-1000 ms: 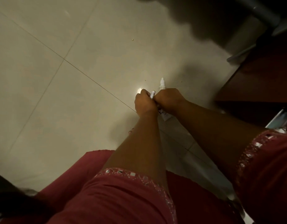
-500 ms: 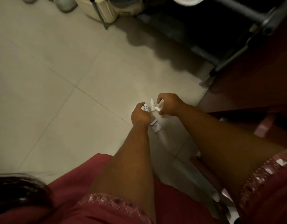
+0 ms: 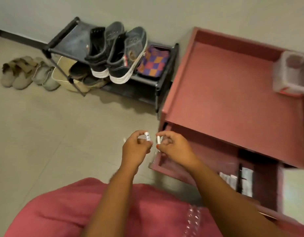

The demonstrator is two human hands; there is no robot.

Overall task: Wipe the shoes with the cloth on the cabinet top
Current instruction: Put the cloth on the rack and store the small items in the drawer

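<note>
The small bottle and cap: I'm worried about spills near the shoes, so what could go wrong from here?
1. The left hand holds the bottle apart from the cap pinched in the right hand, so tipping it may spill liquid on the floor.
2. The cap's grip is only fingertips; it might drop into the open drawer below.
3. Both hands are occupied, so reaching the shoes on the rack could be clumsy.

Hands apart, view raised

My left hand (image 3: 136,147) with the small tube (image 3: 147,136) and my right hand (image 3: 173,146) with the white cap (image 3: 158,139) have separated; shoes (image 3: 117,52) and cabinet top (image 3: 233,93) entered view.
</note>
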